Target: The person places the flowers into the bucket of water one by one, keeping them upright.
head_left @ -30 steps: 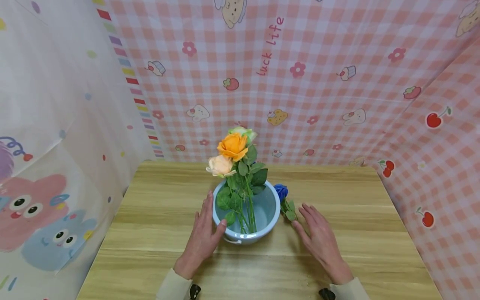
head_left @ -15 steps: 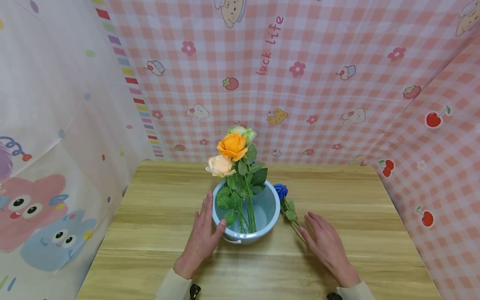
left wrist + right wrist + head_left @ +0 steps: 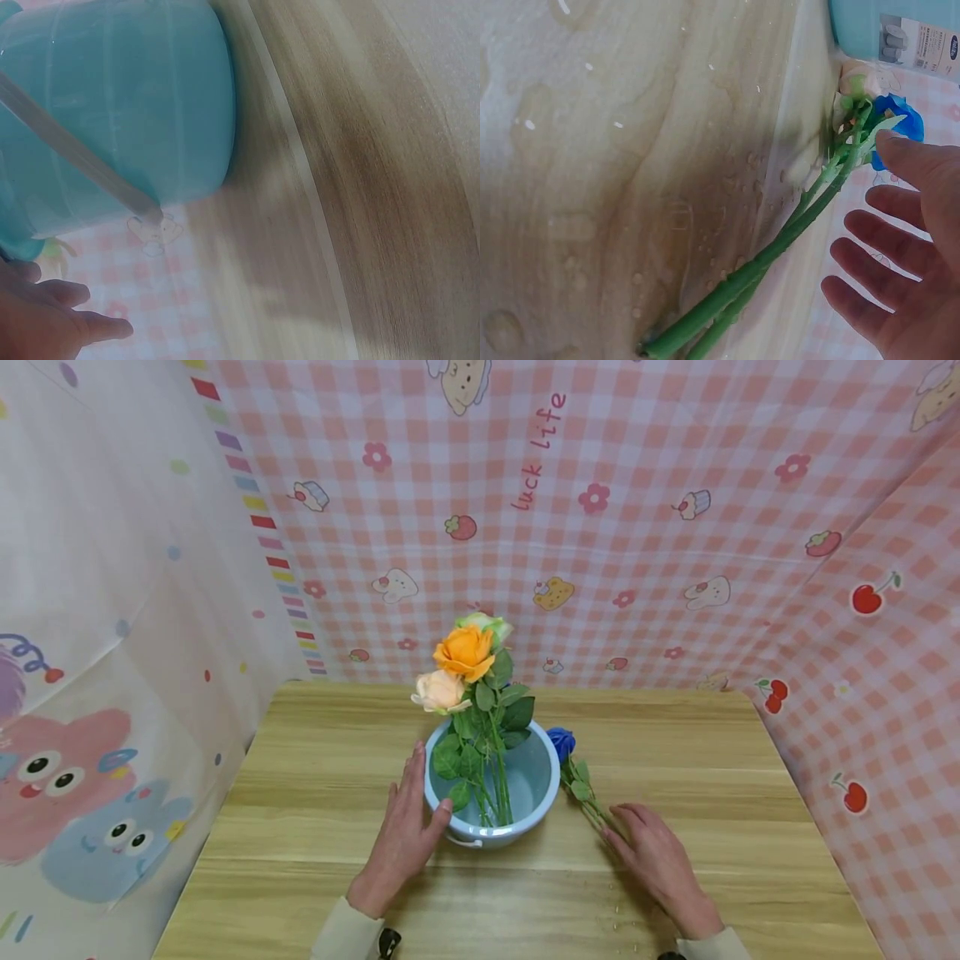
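A light-blue bucket [image 3: 551, 785] stands mid-table, holding an orange rose [image 3: 465, 652], a pale peach rose [image 3: 441, 692] and a whitish-green rose [image 3: 487, 627]; a bit of blue shows behind their leaves. My left hand [image 3: 405, 835] rests at the bucket's left side, fingers straight, thumb by the rim. To the right of the bucket lies a blue rose [image 3: 561, 744]. In the right wrist view a pale rose [image 3: 859, 79] lies beside it, their green stems [image 3: 750, 277] together. My right hand [image 3: 656, 860] is by the stems with fingers loosely extended, gripping nothing.
Water drops [image 3: 757, 88] dot the wooden table [image 3: 315, 760] near its front right. A pink checked cloth [image 3: 637, 552] hangs behind and at the right, a white cartoon-print cloth [image 3: 150, 610] at the left. The bucket's handle [image 3: 82, 154] hangs down its side.
My right hand has slid toward the lower right along the stems, from the leaves to farther down. The left hand, bucket and flowers look the same.
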A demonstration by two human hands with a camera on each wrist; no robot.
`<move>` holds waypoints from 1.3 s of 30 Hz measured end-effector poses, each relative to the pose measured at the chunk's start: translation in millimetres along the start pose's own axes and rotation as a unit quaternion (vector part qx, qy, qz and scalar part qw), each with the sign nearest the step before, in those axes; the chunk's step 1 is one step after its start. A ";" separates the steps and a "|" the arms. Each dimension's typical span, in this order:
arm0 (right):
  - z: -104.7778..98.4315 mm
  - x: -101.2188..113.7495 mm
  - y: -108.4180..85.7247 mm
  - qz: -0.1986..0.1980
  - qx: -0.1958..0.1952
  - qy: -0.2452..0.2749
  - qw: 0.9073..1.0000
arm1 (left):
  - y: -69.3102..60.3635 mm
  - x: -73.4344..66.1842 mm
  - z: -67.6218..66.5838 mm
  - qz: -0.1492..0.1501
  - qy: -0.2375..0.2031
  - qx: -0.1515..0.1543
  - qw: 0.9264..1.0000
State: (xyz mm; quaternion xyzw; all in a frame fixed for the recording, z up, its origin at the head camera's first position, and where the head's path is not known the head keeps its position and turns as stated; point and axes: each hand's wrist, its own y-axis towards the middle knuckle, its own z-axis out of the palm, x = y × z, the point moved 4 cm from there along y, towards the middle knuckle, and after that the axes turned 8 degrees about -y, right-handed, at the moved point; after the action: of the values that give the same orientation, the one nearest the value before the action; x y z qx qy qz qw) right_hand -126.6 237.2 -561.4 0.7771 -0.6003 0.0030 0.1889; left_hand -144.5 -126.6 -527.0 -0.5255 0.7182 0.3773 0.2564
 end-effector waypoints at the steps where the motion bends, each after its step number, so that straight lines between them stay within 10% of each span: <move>1: 0.8 -0.3 -0.5 -0.001 -0.002 0.001 1.000 | 0.1 0.0 0.0 -0.001 0.000 0.000 1.000; 20: 5.2 -1.1 0.2 0.044 0.070 0.036 0.996 | 0.3 -0.3 0.1 -0.010 0.002 0.006 1.000; 39: -12.6 3.4 7.6 0.029 -0.022 0.016 0.999 | 0.8 0.1 0.1 -0.002 0.004 0.002 1.000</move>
State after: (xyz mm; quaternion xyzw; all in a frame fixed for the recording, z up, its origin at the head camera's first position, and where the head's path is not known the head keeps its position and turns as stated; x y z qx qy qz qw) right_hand -129.9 236.2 -546.7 0.7547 -0.6196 0.0082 0.2155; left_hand -145.2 -126.5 -526.9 -0.5283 0.7187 0.3733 0.2549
